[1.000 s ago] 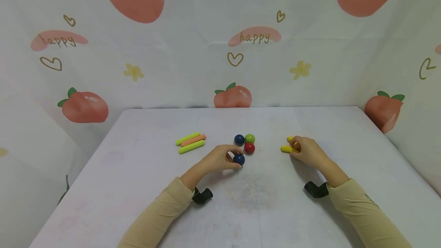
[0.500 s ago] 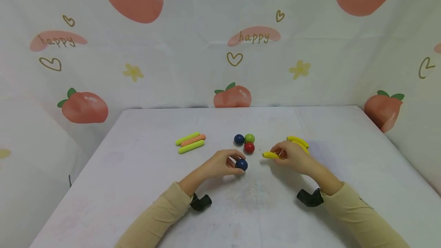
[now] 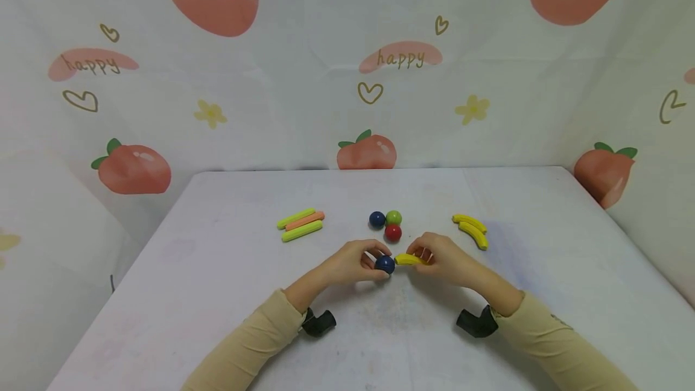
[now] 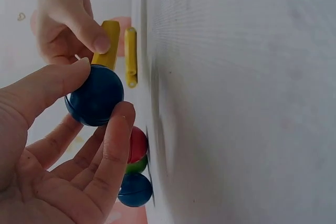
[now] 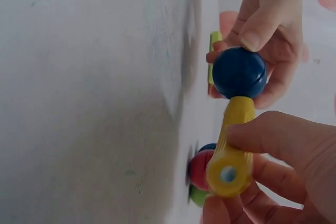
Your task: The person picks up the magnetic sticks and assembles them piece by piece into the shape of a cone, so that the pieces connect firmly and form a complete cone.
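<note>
Pinched in the left grip [image 3: 353,261], the blue ball [image 3: 385,265] looks light, hard and slippery, best held round its middle, while the right grip [image 3: 447,262] pinches the stiff-looking yellow rod [image 3: 408,259] mid-length, its tip jutting toward the ball.

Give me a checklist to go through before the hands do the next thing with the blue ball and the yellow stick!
1. Blue ball held: ok, the left hand pinches it.
2. Yellow stick held: ok, the right hand grips it.
3. Stick pointing at the ball: ok, one end faces it.
4. Stick and ball joined: cannot tell; they look touching or nearly so.
5. Loose balls out of the way: ok, the red ball, green ball and other blue ball sit together farther back.
6. More yellow sticks around: ok, two spare yellow sticks lie off to the right.
</note>
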